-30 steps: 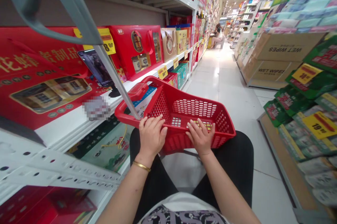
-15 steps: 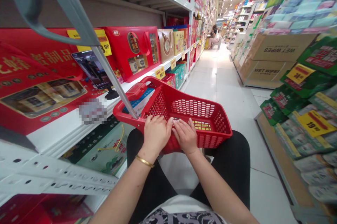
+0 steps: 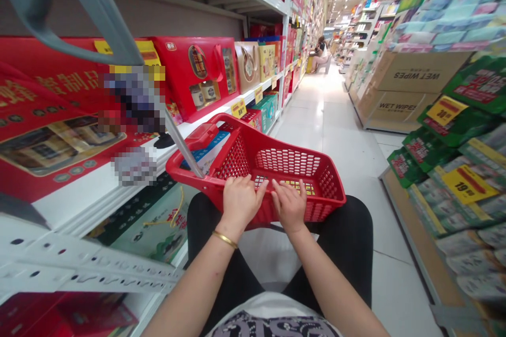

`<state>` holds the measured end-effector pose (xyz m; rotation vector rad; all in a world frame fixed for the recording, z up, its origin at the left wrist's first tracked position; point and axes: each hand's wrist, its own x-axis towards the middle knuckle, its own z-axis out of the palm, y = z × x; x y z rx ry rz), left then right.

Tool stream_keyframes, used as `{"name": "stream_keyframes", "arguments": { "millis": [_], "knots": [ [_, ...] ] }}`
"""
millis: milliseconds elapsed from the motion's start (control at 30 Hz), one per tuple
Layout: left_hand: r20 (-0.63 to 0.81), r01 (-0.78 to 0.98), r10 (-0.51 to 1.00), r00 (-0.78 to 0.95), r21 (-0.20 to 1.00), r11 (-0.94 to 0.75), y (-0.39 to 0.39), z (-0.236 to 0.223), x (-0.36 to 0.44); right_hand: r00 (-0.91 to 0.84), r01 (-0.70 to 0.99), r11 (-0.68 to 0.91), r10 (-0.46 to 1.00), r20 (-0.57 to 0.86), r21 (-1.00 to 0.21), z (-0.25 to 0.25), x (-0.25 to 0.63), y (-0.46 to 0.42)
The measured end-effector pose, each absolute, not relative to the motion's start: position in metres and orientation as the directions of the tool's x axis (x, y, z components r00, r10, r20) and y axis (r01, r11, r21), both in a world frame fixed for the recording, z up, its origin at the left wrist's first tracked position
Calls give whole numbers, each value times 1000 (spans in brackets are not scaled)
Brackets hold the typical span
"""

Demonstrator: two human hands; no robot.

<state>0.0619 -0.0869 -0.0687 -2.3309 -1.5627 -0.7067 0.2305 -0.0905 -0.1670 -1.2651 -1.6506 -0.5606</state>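
Observation:
A red plastic shopping basket [image 3: 300,143] with slotted sides stands between my knees, its long grey handle [image 3: 178,139] slanting up to the left. My left hand [image 3: 241,201], with a gold bangle at the wrist, grips the near rim, fingers bent over it and thumb pointing right. Just to its right, my right hand [image 3: 290,205] holds the same rim, fingers hooked over the edge and slightly parted. A small gap separates the two thumbs. In the basket's rear compartment stands a blue and white package [image 3: 209,150]. Something yellow shows through the slots at the bottom.
Left of me runs a white shelf [image 3: 118,197] with red gift boxes [image 3: 197,76] and price tags. On the right are green packages [image 3: 432,144] and wet wipes cartons [image 3: 399,107]. A tiled aisle [image 3: 304,115] stretches ahead, where a person [image 3: 321,55] sits far off.
My two hands have slid a little to the right along the rim and moved apart at the thumbs. The view has shifted slightly.

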Motion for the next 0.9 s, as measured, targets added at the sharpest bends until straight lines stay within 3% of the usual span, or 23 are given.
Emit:
{"name": "stream_keyframes", "arguments": {
  "millis": [100,200,400,733,900],
  "knots": [
    [524,907,789,320,70,-415,-87,-69,61,-128,904,420,438,890,-77,-167,226,-85],
    [534,901,783,319,85,-426,-86,-71,60,-153,937,348,423,893,-4,-174,252,-92],
    [559,904,773,300,93,-417,-86,-72,60,29,984,150,411,911,-99,-187,269,-100],
    [526,902,782,335,60,-427,-84,-75,58,-116,970,242,397,910,18,-190,262,-89],
    [499,893,785,366,47,-447,-87,-78,54,46,973,189,396,917,-131,-189,267,-95]
  ]
}}
